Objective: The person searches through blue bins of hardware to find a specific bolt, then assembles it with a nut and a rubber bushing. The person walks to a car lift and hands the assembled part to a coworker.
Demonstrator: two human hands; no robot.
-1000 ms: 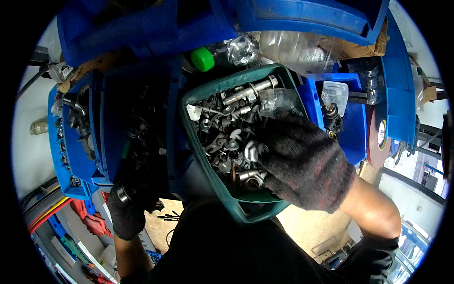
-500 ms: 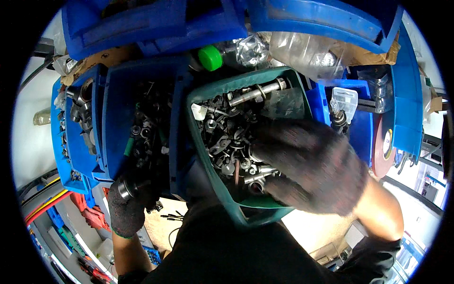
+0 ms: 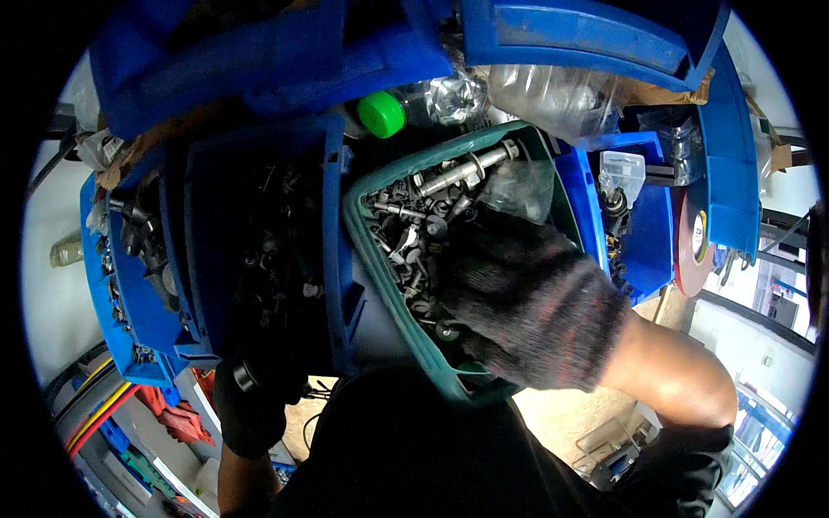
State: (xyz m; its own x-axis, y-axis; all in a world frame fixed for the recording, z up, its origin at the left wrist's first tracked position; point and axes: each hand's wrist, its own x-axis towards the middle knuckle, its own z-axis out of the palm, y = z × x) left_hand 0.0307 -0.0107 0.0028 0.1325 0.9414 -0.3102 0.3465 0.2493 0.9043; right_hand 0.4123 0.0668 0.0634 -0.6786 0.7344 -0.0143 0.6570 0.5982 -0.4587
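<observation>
A green bin [image 3: 384, 324] sits before me, filled with mixed bolts, nuts and washers [image 3: 406, 250]. One long silver bolt [image 3: 462, 171] with a nut on it lies at the far side, by a clear plastic bag [image 3: 522, 186]. Down among the hardware reaches my right hand [image 3: 535, 298], in a dark knitted glove, knuckles up; its fingertips are hidden. My left hand [image 3: 250, 414], gloved too and in shadow, is closed around a black object with a shiny metal ring [image 3: 245, 375], below the front of a dark blue bin [image 3: 211, 285]. I cannot make out that object's kind.
More blue bins [image 3: 570, 39] hang over the far side. Behind the green bin lie a clear bottle with a green cap [image 3: 381, 115] and another clear plastic bottle [image 3: 553, 95]. At right are a blue bin [image 3: 648, 233] with a small clear box [image 3: 622, 173] and a tape roll [image 3: 692, 242].
My right hand has moved slightly left and its fingers have sunk deeper into the hardware, shifting pieces. My left hand has dropped slightly, and the left bin looks darker.
</observation>
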